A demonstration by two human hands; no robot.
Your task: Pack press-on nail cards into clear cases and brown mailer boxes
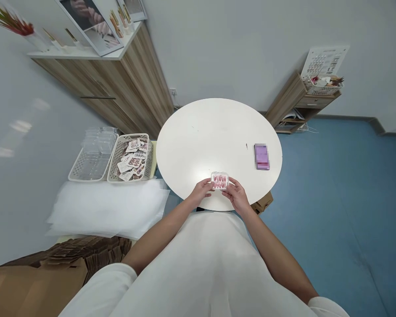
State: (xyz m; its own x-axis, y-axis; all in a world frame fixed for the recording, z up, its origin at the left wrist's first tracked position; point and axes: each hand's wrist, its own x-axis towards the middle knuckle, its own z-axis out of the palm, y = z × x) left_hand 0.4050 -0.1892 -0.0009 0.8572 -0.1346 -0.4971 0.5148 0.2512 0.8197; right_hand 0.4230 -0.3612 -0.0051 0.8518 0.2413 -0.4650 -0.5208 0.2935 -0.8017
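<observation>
Near the front edge of the round white table (214, 132), I hold a small clear box of pink press-on nails (220, 179) between both hands. My left hand (202, 192) grips its left side, thumb toward the front. On the opposite side, my right hand (236, 193) has its fingers closed round the box's right edge. The nails show in two rows through the clear front. To the right on the tabletop lies a purple rectangular item (262, 156), its details blurred out. A tiny dark object (246, 146) sits just left of it.
Left of the table stand a white basket of printed nail cards (132, 158) and a basket with clear plastic trays (94, 160). White sheets (108, 204) and folded cardboard (42, 277) lie nearer me. A wooden cabinet (141, 79) and a small shelf unit (290, 105) stand behind.
</observation>
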